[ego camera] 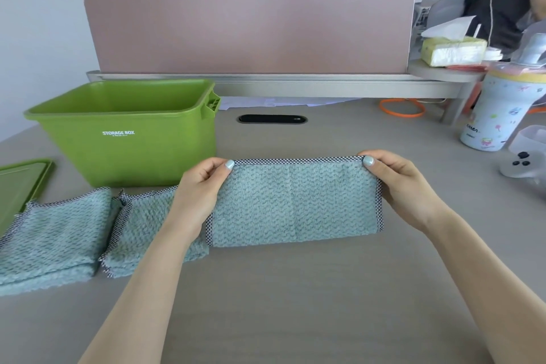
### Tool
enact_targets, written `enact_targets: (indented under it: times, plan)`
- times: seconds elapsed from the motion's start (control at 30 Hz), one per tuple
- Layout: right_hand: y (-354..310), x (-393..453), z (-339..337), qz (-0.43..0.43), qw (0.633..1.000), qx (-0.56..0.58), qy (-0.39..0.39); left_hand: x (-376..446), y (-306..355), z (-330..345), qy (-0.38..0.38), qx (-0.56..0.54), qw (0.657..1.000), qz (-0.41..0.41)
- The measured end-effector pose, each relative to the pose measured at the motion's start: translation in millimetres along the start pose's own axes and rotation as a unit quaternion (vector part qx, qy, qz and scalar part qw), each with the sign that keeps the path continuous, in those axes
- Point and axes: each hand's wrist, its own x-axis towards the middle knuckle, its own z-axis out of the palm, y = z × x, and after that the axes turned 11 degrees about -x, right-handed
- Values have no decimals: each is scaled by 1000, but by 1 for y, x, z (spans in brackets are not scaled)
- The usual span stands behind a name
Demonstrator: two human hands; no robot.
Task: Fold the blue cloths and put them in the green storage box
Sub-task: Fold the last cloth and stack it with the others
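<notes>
A blue cloth (292,204) with a checked hem lies folded into a long strip in the middle of the desk. My left hand (201,186) pinches its far left corner and my right hand (396,183) pinches its far right corner. Two more blue cloths lie to the left: one (50,239) at the desk's left edge, the other (147,227) partly under my left forearm. The green storage box (127,139) stands open behind them, with nothing visible inside.
The box's green lid (20,186) lies flat at the far left. A pink divider (251,29) closes the back of the desk. On the right stand a printed cup (496,115), a white controller (523,165) and a tissue pack (452,50). An orange ring (401,109) lies beneath the shelf.
</notes>
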Motion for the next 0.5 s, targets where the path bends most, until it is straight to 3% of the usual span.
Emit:
enact_targets:
  times: [0.13, 0.27, 0.37, 0.5]
  plan:
    - [-3, -3, -3, 45, 988, 14, -147, 0, 0, -3, 8, -2, 1000, -20]
    - [-5, -6, -7, 79, 973, -8, -217, 0, -1, -4, 1, 28, 999, -35]
    - [-7, -7, -10, 100, 965, -66, -234, 0, -1, -5, 0, 38, 998, -47]
    - [-5, -6, -11, 107, 951, -217, -194, -1, -1, -5, -9, 48, 998, -51]
